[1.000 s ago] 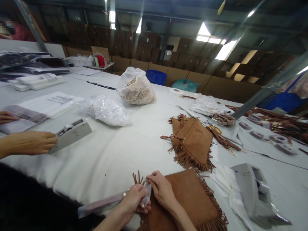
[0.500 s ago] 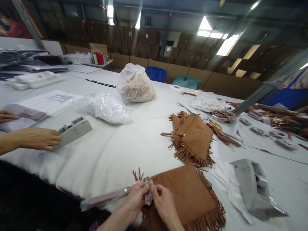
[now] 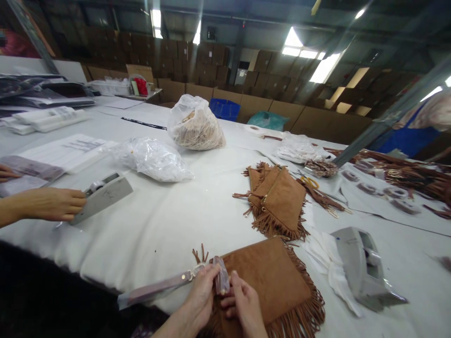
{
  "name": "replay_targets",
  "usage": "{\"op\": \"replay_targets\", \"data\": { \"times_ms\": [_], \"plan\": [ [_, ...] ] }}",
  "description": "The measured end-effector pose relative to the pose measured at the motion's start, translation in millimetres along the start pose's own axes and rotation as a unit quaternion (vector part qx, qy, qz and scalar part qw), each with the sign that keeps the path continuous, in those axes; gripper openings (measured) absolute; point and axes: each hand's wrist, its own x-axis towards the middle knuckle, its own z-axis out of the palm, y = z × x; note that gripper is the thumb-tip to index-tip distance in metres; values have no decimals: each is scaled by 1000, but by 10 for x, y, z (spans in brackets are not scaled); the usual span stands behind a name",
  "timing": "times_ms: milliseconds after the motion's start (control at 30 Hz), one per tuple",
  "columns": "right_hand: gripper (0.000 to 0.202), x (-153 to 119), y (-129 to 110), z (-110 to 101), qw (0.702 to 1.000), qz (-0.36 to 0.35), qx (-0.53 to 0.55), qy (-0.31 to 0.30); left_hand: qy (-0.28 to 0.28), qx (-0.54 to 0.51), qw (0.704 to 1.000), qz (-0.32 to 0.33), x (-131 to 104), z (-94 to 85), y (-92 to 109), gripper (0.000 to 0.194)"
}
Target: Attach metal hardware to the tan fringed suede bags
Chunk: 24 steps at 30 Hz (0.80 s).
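wrapping in left grip, right grip beside, bag beneath

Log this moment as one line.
left hand: holds plastic wrap; right hand: close beside it; brown bag: beneath right hand; strap: left of bag

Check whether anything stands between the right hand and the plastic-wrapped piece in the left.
Nothing visible does: the right hand is close beside the plastic-wrapped piece, which the left hand holds over the brown fringed bag.
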Motion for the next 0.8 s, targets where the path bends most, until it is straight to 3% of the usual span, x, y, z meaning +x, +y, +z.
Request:
{"op": "replay_targets", "data": {
  "times_ms": [167,300,433,633,800],
  "plan": [
    [57,2,2,47,998,-35,36,-22,-4,42,999,-10,30,11,-91,40],
    [53,26,0,47,998,-54,28,-27,-20,155,988,4,104,-90,-70,47],
    [52,77,-73,46,996,-65,-9,-60,-1,262,964,35,199,-208,-2,46],
    [52,189,-118,86,994,-32,-32,-97,19,400,907,129,273,-318,166,32],
    [53,238,-200,91,991,-50,-50,-111,57,539,807,234,244,-308,260,25]
  ]
}}
